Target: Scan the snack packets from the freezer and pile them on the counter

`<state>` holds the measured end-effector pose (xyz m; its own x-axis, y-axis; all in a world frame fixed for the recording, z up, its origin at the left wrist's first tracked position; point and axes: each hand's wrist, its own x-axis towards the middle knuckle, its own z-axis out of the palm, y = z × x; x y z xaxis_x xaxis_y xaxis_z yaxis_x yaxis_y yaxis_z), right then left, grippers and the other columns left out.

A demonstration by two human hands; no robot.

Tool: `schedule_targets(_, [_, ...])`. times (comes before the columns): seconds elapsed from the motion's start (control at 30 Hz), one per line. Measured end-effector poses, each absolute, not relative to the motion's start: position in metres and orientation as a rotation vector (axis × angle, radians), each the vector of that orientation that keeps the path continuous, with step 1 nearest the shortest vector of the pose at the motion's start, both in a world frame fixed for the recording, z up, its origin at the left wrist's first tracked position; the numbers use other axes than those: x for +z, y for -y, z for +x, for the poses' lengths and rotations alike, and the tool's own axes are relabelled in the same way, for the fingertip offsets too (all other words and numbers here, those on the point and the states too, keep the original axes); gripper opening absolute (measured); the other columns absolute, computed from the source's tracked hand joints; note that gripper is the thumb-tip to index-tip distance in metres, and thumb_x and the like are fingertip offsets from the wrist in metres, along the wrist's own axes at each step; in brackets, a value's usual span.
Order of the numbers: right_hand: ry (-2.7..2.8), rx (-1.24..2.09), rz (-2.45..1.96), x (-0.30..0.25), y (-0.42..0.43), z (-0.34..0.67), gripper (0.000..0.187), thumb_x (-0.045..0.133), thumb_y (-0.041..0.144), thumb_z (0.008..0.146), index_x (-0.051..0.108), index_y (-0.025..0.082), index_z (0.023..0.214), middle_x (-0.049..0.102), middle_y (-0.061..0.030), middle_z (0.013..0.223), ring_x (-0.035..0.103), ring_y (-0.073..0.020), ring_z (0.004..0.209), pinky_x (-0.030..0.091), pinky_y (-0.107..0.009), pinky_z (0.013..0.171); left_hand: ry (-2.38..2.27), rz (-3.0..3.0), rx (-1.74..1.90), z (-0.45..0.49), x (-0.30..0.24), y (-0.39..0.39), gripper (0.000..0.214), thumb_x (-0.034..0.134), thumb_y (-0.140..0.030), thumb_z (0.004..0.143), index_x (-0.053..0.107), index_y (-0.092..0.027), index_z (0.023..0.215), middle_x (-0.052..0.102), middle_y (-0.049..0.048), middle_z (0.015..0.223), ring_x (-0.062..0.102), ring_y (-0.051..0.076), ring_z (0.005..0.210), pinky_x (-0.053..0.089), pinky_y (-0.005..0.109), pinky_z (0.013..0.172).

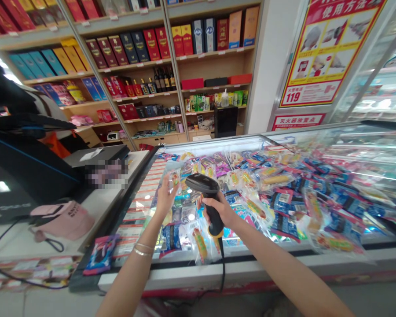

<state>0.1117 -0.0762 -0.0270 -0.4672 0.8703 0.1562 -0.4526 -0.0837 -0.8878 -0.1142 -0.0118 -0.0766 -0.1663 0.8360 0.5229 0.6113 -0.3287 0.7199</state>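
My right hand [219, 209] is wrapped round the handle of a black barcode scanner [201, 184] with yellow trim. A cable runs down from its base over the case's front edge. My left hand [166, 193] pinches a small clear-wrapped snack pack [175, 178], raised just left of the scanner's head. Two thin bangles circle the left wrist. Below both hands lie several packs on the glass-topped display case [137, 207]. Among them are a blue packet [171, 237] and a clear-wrapped corn cob [199, 242], below the scanner.
Blue and clear-wrapped packs [284, 202] are heaped across the case's right side. A pink and blue packet [101, 254] sits at its left corner. On the left counter are a pink pouch [66, 220] and a dark checkout machine [23, 171]. Shelves [214, 59] of boxes stand behind.
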Motion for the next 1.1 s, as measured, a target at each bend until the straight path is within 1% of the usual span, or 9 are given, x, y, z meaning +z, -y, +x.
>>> schedule_targets(0.23, [1.207,1.743,-0.499,-0.029,0.077,0.111,0.021,0.066,0.034,0.071,0.055,0.016,0.075,0.064,0.0001,0.067,0.051,-0.0082,0.033,0.04,-0.02,0.031,-1.662,1.888,1.497,-0.117,-0.082,0.009,0.06,0.056,-0.045,0.084,0.042,-0.02,0.136,0.064,0.0109,0.117,0.064,0.024,0.101,0.054,0.035,0.077])
schedule_targets(0.33, [1.223,1.75,-0.481,-0.029,0.078,0.111,0.02,0.065,0.033,0.072,0.055,0.016,0.074,0.063,0.0001,0.068,0.051,-0.0079,0.033,0.04,-0.02,0.031,-1.728,1.935,1.494,-0.116,-0.08,0.01,0.058,0.056,-0.045,0.084,0.046,-0.02,0.134,0.064,0.0101,0.116,0.063,0.024,0.099,0.053,0.035,0.078])
schedule_targets(0.53, [1.244,1.752,-0.47,-0.028,0.078,0.111,0.02,0.065,0.032,0.072,0.054,0.016,0.069,0.059,0.0014,0.061,0.049,-0.008,0.032,0.038,-0.02,0.031,-1.767,1.938,1.491,-0.113,-0.074,0.013,0.057,0.056,-0.047,0.083,0.048,-0.018,0.132,0.066,0.0092,0.109,0.064,0.021,0.087,0.052,0.032,0.072])
schedule_targets(0.63, [1.254,1.758,-0.472,-0.028,0.078,0.111,0.02,0.065,0.033,0.072,0.055,0.016,0.068,0.057,0.0019,0.058,0.049,-0.008,0.032,0.038,-0.02,0.031,-1.751,1.917,1.487,-0.114,-0.076,0.012,0.059,0.057,-0.047,0.083,0.047,-0.019,0.133,0.066,0.0094,0.108,0.064,0.022,0.09,0.052,0.034,0.075])
schedule_targets(0.73, [1.257,1.757,-0.474,-0.028,0.078,0.111,0.021,0.066,0.034,0.072,0.055,0.016,0.07,0.059,0.0013,0.061,0.05,-0.0078,0.033,0.038,-0.02,0.031,-1.665,1.88,1.51,-0.114,-0.079,0.011,0.06,0.057,-0.048,0.083,0.044,-0.022,0.136,0.064,0.0101,0.118,0.064,0.024,0.098,0.052,0.035,0.081])
schedule_targets(0.83, [1.267,1.755,-0.468,-0.027,0.078,0.111,0.023,0.067,0.036,0.072,0.056,0.016,0.073,0.062,0.0,0.066,0.05,-0.0078,0.035,0.04,-0.02,0.032,-1.583,1.792,1.604,-0.112,-0.079,0.011,0.061,0.057,-0.048,0.084,0.041,-0.023,0.137,0.058,0.0111,0.13,0.06,0.025,0.113,0.05,0.038,0.092])
schedule_targets(0.9, [1.283,1.751,-0.451,-0.027,0.079,0.111,0.023,0.067,0.036,0.073,0.057,0.016,0.075,0.063,-0.0008,0.068,0.051,-0.0077,0.035,0.041,-0.02,0.032,-1.553,1.699,1.666,-0.111,-0.078,0.01,0.061,0.056,-0.049,0.085,0.039,-0.023,0.138,0.057,0.0113,0.132,0.057,0.025,0.118,0.046,0.04,0.099])
schedule_targets(1.03, [1.309,1.746,-0.409,-0.026,0.082,0.111,0.023,0.067,0.035,0.074,0.059,0.015,0.084,0.063,-0.0015,0.075,0.052,-0.0072,0.036,0.041,-0.02,0.033,-1.539,1.595,1.707,-0.108,-0.073,0.011,0.058,0.052,-0.047,0.087,0.037,-0.021,0.137,0.057,0.0124,0.131,0.056,0.025,0.12,0.041,0.042,0.105])
schedule_targets(1.1, [1.319,1.739,-0.4,-0.026,0.083,0.111,0.023,0.067,0.035,0.075,0.06,0.015,0.083,0.062,-0.0012,0.073,0.051,-0.0069,0.036,0.041,-0.02,0.033,-1.564,1.609,1.707,-0.107,-0.072,0.013,0.056,0.051,-0.047,0.088,0.038,-0.02,0.136,0.057,0.0129,0.131,0.055,0.025,0.121,0.04,0.043,0.105])
